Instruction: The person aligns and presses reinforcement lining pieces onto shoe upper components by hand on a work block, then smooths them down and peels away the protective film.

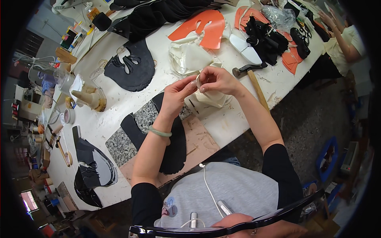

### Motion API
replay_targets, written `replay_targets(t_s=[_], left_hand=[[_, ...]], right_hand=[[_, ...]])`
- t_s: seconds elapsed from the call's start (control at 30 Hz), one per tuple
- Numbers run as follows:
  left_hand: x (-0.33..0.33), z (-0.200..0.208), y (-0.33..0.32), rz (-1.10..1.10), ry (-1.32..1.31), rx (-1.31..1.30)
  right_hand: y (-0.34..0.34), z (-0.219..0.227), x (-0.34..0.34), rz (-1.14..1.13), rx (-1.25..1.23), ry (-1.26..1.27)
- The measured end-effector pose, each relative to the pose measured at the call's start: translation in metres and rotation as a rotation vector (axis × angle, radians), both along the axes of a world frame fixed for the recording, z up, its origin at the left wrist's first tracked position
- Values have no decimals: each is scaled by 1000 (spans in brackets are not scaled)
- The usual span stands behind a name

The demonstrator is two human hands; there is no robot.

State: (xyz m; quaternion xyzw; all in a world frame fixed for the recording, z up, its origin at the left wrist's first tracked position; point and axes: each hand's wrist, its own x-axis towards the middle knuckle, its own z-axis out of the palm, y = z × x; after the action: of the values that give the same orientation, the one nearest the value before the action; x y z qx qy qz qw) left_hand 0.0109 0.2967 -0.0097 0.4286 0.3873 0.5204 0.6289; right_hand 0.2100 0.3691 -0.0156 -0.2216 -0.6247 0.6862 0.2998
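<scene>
Above the white worktable [226, 127], my left hand [180, 94] and my right hand [216, 80] meet, fingers pinched together. Between their fingertips is the edge of a thin, cream-coloured sheet piece [210, 98], which hangs down beneath the right hand. Its exact material is hard to tell. Just beyond the hands lies a crumpled pile of similar cream pieces [188, 59]. Under my left forearm, a black cut piece [174, 152] rests across a speckled stone slab [121, 144] and a pinkish board [204, 139]; the forearm covers part of it.
A hammer [258, 89] lies right of my hands, near a white pad [245, 49]. Orange cut pieces [210, 29] and a black bundle [266, 39] sit farther back. Black cut pieces [133, 67] and a cone-shaped tool [89, 98] are leftward. Another person [345, 45] works at far right.
</scene>
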Motion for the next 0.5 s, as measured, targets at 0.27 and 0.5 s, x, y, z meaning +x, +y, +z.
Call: replay_targets(t_s=[0.27, 0.5], left_hand=[[-2, -8, 1, -28, -21, -26], [6, -13, 1, 73, 37, 27]], right_hand=[[2, -9, 2, 34, -95, 36], [-23, 3, -5, -335, 412, -267]])
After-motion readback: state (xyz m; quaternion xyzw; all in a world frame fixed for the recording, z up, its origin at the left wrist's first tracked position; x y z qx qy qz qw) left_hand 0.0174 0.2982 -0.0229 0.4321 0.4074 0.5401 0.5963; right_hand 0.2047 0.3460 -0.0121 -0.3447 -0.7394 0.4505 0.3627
